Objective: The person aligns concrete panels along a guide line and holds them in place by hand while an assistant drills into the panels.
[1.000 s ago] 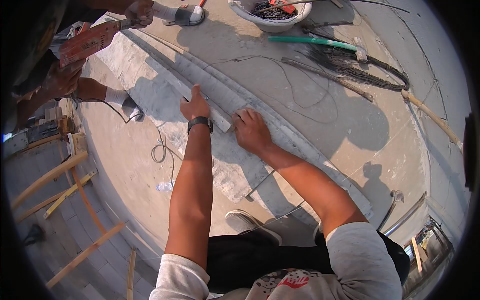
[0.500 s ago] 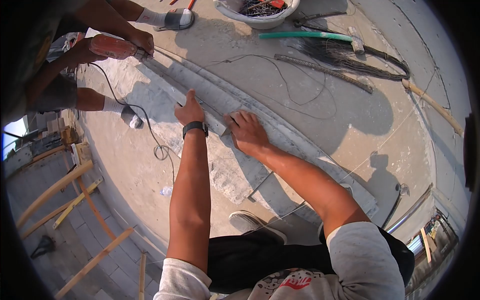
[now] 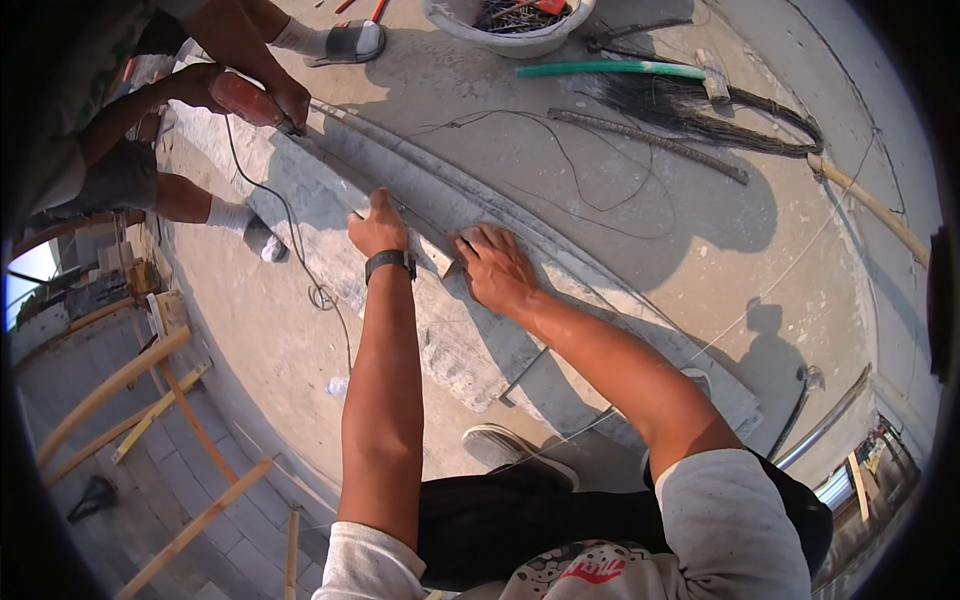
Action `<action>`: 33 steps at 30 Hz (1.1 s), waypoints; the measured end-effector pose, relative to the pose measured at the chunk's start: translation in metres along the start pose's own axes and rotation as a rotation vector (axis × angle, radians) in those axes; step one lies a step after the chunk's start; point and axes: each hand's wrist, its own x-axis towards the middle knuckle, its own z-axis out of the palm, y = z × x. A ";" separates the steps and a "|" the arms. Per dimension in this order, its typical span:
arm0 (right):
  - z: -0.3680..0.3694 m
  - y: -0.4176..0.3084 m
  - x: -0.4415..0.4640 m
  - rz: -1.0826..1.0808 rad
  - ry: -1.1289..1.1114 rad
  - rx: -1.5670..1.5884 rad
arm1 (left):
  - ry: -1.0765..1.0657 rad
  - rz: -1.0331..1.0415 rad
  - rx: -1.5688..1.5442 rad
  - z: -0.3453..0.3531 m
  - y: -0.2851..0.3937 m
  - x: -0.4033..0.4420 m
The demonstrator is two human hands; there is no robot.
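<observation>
A long, light grey straight bar (image 3: 340,182) lies along a stained grey board (image 3: 465,345). My left hand (image 3: 378,228), with a black watch at the wrist, is closed around the bar, thumb on top. Close to the bar's near end, my right hand (image 3: 495,268) presses down with bent fingers against its edge; the fingertips are partly hidden. At the bar's far end, a co-worker's hands (image 3: 290,100) hold a red corded power tool (image 3: 247,98) down on the board. Its dark cable (image 3: 262,187) trails over the board.
A tub (image 3: 505,40) of nails or similar bits stands at the back. Near it lie a green hose (image 3: 610,68), a hammer (image 3: 714,77), a bundle of dark wire (image 3: 670,112) and a ribbed rod (image 3: 650,143). Wooden strips (image 3: 195,525) are at lower left. My shoe (image 3: 510,450) is beside the board.
The co-worker's red power tool has moved a little right along the bar toward my hands and turned, its cable shifting with it. My hands have stayed almost in place.
</observation>
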 end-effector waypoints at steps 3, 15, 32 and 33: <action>0.001 0.000 -0.001 0.010 -0.015 0.006 | -0.041 -0.006 0.011 -0.002 -0.001 0.002; 0.003 0.002 -0.003 -0.002 0.017 0.016 | -0.028 0.022 -0.130 0.004 -0.010 0.007; 0.001 0.000 -0.002 0.022 -0.029 0.015 | -0.046 -0.004 -0.079 -0.001 0.000 0.001; 0.001 0.000 -0.002 0.024 -0.038 0.014 | -0.058 -0.012 -0.072 -0.002 0.002 0.000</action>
